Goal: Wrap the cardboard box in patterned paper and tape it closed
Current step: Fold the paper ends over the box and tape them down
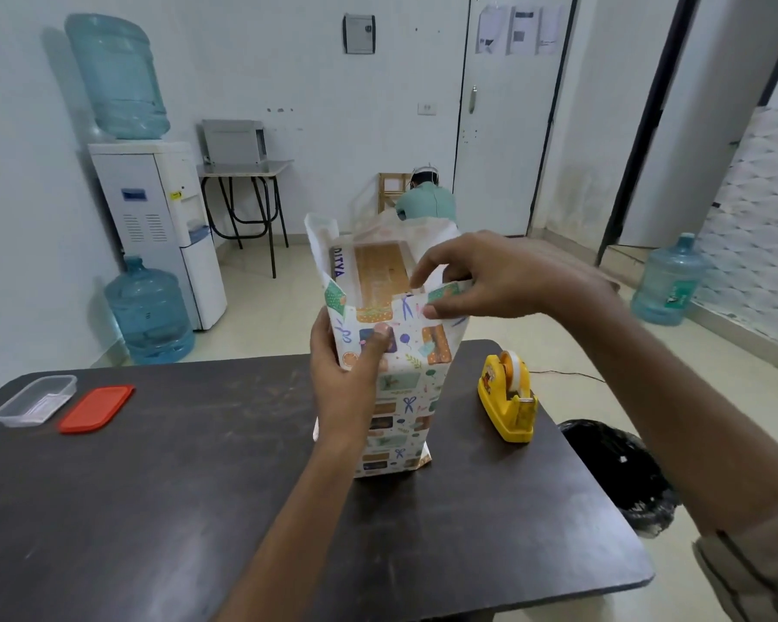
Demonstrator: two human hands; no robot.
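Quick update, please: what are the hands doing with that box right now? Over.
Left hand grips the upright cardboard box. Right hand pinches the patterned paper at its top edge. Top end open, untaped. Tape dispenser stands clear, on the right.

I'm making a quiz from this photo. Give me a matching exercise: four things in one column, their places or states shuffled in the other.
1. tape dispenser
2. red lid
3. cardboard box
4. bin bag

A. on the floor beside the table
B. upright in patterned paper, top open
C. flat beside the clear container
D. on the table, right of the box

Pairs: 1-D, 2-C, 3-B, 4-A
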